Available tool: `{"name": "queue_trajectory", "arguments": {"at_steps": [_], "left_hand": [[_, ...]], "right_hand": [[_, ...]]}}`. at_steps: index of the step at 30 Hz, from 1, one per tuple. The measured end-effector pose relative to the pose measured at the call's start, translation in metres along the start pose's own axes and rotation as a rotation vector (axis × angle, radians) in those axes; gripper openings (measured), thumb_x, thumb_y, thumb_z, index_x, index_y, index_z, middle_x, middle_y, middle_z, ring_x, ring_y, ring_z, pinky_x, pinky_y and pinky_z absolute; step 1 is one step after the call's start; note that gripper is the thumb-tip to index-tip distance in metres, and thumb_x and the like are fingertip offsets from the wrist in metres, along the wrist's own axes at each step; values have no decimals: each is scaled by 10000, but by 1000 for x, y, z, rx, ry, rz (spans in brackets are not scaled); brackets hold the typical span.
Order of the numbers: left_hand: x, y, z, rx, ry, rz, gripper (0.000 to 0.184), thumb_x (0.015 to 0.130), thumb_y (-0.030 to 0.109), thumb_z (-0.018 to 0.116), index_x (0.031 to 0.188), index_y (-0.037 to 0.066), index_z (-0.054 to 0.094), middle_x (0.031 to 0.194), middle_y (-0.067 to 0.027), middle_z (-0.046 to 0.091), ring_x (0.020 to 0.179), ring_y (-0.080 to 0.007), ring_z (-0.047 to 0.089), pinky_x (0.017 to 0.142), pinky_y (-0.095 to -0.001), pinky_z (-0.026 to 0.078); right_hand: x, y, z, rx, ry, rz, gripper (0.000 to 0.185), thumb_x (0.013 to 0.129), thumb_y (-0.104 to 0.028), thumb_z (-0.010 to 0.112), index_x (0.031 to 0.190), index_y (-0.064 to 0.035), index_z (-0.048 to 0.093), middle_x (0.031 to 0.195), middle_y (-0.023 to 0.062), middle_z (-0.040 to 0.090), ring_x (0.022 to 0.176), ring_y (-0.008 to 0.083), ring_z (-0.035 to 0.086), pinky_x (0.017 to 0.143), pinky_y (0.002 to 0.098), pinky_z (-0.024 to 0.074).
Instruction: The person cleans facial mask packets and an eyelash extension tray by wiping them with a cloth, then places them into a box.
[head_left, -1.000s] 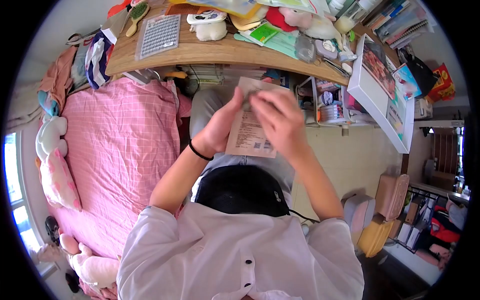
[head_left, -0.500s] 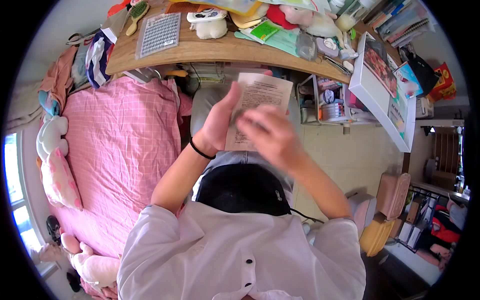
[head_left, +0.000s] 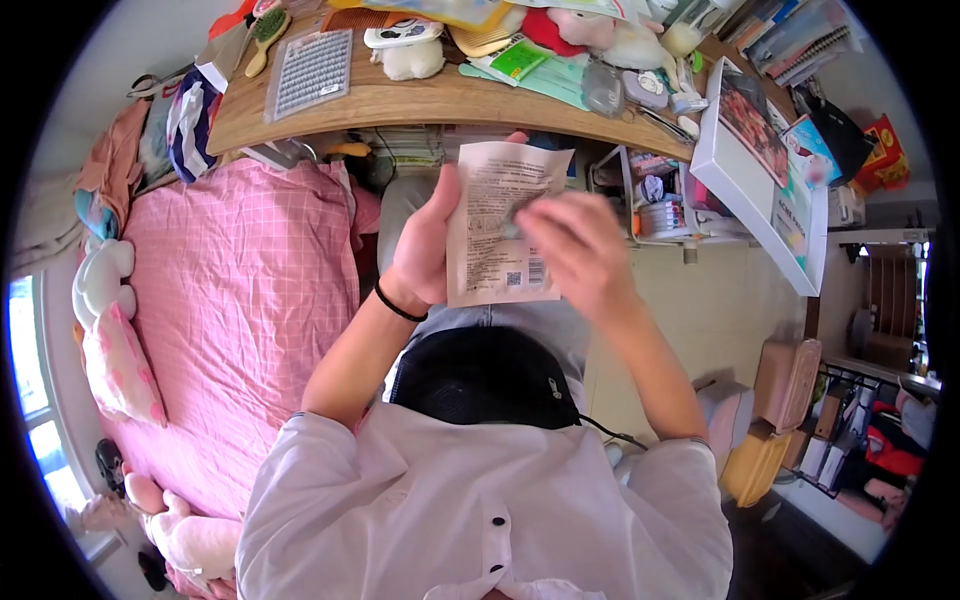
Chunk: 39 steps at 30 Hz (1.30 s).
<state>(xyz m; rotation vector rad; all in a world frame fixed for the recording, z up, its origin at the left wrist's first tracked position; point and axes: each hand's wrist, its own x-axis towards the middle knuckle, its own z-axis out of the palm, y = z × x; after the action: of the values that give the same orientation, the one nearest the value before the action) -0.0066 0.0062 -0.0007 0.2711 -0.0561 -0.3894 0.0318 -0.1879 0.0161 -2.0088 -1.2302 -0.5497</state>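
A flat, pale pink sachet (head_left: 500, 265) with dense printed text, a QR code and a barcode is held up over my lap. My left hand (head_left: 428, 235) grips it along the left side, thumb on the front and the other fingers mostly behind. Over the front of the sachet is my right hand (head_left: 585, 255), its fingers bent and drawn together. A small greyish smudge shows at those fingertips; motion blur hides what it is. A black band (head_left: 400, 302) circles my left wrist.
Beyond my hands, a wooden desk (head_left: 420, 100) carries a hairbrush (head_left: 265, 40), a lash tray (head_left: 310, 75) and a plush-like white case (head_left: 412, 60). A white box (head_left: 735, 185) juts out at the right. A pink-covered bed (head_left: 240, 260) lies left; a black bag (head_left: 480, 375) rests against my waist.
My right hand has moved slightly right and down across the sachet, uncovering more print and the codes. The sachet has shifted slightly left and is less blurred.
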Motion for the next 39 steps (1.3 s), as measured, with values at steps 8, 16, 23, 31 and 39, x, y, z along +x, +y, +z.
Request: {"name": "queue_trajectory", "arguments": {"at_steps": [8, 16, 23, 31, 39], "left_hand": [[0, 5, -10, -76, -99, -138, 771, 1029, 610, 337, 1554, 48, 292, 1504, -163, 475, 1330, -302, 536, 1095, -431, 459], [35, -28, 45, 728, 268, -171, 587, 1001, 642, 432, 741, 124, 525, 547, 54, 386, 406, -69, 345, 381, -236, 281], [66, -44, -13, 436, -65, -160, 401, 981, 441, 586, 1110, 61, 587, 848, -35, 569, 637, -127, 555, 515, -243, 406], [95, -53, 64, 819, -53, -268, 237, 1036, 251, 484, 1044, 43, 598, 861, -75, 663, 708, -153, 629, 615, -265, 480], [97, -52, 58, 871, 27, -279, 248, 1048, 273, 448, 959, 66, 549, 804, -54, 614, 684, -144, 608, 611, -260, 467]], "right_hand": [[1, 33, -47, 243, 123, 506, 275, 852, 37, 627, 1109, -12, 711, 1015, 93, 716, 976, 201, 641, 842, 310, 491], [13, 17, -43, 711, -164, 587, 231, 896, -43, 684, 1121, 9, 690, 1009, 31, 613, 962, 134, 624, 857, 266, 476], [16, 34, -78, 763, -15, 627, 293, 854, -104, 798, 1111, -11, 692, 1027, 38, 623, 945, 126, 640, 853, 289, 493], [5, 57, -192, 605, 419, 803, 330, 915, -209, 764, 1160, -13, 662, 1038, 47, 727, 900, 96, 671, 773, 251, 537], [-56, 182, -348, -206, 258, 1041, 374, 914, -274, 730, 1129, 29, 688, 981, 152, 749, 853, 190, 709, 787, 329, 556]]}}
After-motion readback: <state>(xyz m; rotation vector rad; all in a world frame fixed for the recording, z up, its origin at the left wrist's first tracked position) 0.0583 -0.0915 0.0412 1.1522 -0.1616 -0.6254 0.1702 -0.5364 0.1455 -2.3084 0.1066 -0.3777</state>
